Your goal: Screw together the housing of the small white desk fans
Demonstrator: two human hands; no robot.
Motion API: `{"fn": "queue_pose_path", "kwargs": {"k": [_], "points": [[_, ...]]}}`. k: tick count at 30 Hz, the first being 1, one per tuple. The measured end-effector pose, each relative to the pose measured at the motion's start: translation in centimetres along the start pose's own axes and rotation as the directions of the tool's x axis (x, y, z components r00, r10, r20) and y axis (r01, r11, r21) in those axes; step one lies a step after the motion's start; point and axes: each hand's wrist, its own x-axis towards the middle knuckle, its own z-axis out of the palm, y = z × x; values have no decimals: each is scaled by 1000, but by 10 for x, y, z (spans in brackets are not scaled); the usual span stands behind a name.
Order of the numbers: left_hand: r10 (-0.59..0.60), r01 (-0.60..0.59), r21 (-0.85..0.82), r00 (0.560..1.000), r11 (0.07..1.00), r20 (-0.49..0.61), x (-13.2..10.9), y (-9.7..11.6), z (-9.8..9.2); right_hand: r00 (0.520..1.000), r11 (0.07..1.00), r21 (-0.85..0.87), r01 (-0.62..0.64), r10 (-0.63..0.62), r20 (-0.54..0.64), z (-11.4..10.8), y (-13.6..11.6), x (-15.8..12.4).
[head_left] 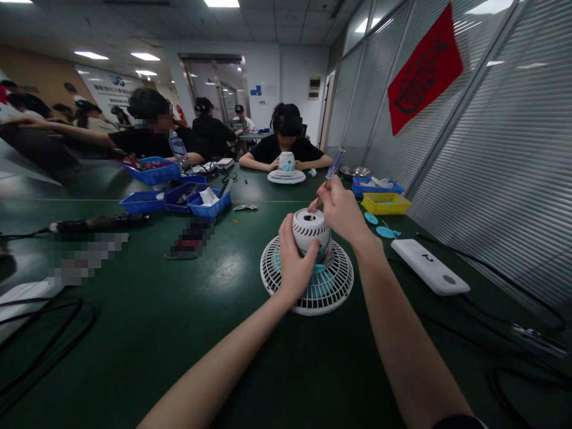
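A small white fan lies face down on the green table, its round grille [333,286] flat and its white motor housing [309,229] pointing up. My left hand [292,262] is wrapped round the left side of the housing. My right hand [342,211] pinches a screwdriver with a clear purple handle [334,164], held tilted, its tip down at the top of the housing.
A white power bank [429,266] lies to the right, with black cables beyond it. A yellow tray [385,203], blue trays [210,205] and teal fan parts [383,231] lie further back. Across the table a person holds another fan [286,170]. An electric screwdriver [96,224] lies on the left.
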Motion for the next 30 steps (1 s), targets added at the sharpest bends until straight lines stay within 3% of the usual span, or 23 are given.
{"fn": "queue_pose_path", "kwargs": {"k": [7, 13, 18, 22, 24, 27, 29, 30], "points": [[-39, 40, -56, 999, 998, 7, 2, 1, -1, 1000, 987, 159, 23, -21, -16, -11, -9, -2], [-97, 93, -111, 995, 989, -32, 6, 4, -3, 997, 988, 146, 49, -40, -65, -20, -12, -3], [-207, 201, -97, 977, 975, -57, 20, 13, -11, 991, 997, -23, 74, -76, -111, -25, -10, -4], [-184, 185, -8, 971, 983, -150, 33, 29, -24, 985, 986, -153, 70, -93, -148, -31, -10, -4], [-134, 141, 60, 986, 988, -99, 39, 39, -31, 984, 982, -176, 63, -91, -152, -34, -11, -5], [-145, 137, 104, 987, 985, 71, 46, 54, -42, 981, 980, -189, 66, -99, -167, -35, -12, -5], [-139, 101, 155, 957, 983, 254, 50, 61, -49, 978, 980, -185, 79, -112, -177, -36, -13, -5], [-133, 61, 198, 918, 978, 374, 52, 64, -53, 976, 980, -181, 85, -118, -181, -36, -13, -5]]}}
